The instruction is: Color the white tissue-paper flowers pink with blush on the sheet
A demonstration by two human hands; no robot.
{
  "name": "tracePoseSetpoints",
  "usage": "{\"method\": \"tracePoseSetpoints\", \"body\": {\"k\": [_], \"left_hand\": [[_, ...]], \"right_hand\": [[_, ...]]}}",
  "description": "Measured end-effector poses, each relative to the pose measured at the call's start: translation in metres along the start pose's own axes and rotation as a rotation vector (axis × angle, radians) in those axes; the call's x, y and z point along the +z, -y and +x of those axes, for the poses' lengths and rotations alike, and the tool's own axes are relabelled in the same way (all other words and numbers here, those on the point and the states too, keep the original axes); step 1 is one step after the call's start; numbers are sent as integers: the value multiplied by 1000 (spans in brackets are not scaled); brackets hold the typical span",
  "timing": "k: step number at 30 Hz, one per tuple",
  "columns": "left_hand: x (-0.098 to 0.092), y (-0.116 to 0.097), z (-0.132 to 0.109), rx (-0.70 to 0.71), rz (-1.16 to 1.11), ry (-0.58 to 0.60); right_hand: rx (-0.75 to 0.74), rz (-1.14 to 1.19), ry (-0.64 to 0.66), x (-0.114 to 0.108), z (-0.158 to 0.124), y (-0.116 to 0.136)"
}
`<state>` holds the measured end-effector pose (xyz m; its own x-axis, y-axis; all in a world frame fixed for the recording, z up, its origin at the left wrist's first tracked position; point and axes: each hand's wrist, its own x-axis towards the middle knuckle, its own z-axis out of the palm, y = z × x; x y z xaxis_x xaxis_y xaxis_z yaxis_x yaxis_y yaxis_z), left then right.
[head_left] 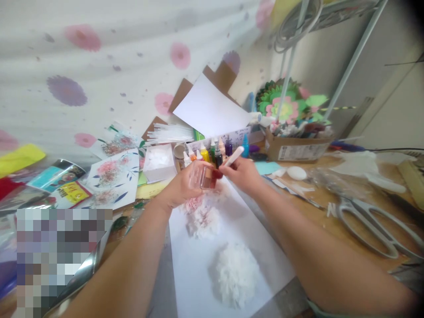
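My left hand (180, 190) is closed around a small clear container (206, 177) with something reddish-brown in it. In my right hand (244, 176) is a thick white-handled tool (234, 156), slanted down toward the container; its lower end is hidden by the fingers and blurred, so its kind is unclear. Beneath both hands lies a long white sheet (188, 278). On it rest a large white fluffy flower-like clump (236, 276) near me and a smaller white one with pink tints (203, 221). Farther up, a pinker clump (193, 204) is partly covered by my left hand.
Several colored squeeze bottles (204, 154) stand behind the hands, beside a white box (160, 164) of white pieces. Floral pictures (114, 174) lean at left. Large scissors (369, 227) and a brush (309, 202) lie at right, below a full cardboard box (298, 149).
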<state>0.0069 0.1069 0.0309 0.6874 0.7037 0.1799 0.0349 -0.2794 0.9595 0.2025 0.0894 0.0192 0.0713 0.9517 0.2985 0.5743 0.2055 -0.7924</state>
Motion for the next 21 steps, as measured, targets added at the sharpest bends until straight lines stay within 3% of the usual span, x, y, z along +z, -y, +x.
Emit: {"method": "tracePoseSetpoints", "body": {"k": [2, 5, 9, 13, 16, 21], "left_hand": [[0, 1, 0, -8, 2, 24], [2, 2, 0, -41, 17, 34], [1, 1, 0, -12, -2, 69], [0, -2, -1, -49, 90, 53], [0, -2, -1, -17, 49, 67], [-1, 2, -2, -41, 87, 70]], "right_hand": [[5, 19, -24, 0, 0, 0], [15, -94, 71, -2, 0, 1], [11, -12, -11, -2, 0, -1], [21, -83, 61, 0, 0, -1], [20, -10, -8, 1, 0, 0], [15, -122, 119, 0, 1, 0]]}}
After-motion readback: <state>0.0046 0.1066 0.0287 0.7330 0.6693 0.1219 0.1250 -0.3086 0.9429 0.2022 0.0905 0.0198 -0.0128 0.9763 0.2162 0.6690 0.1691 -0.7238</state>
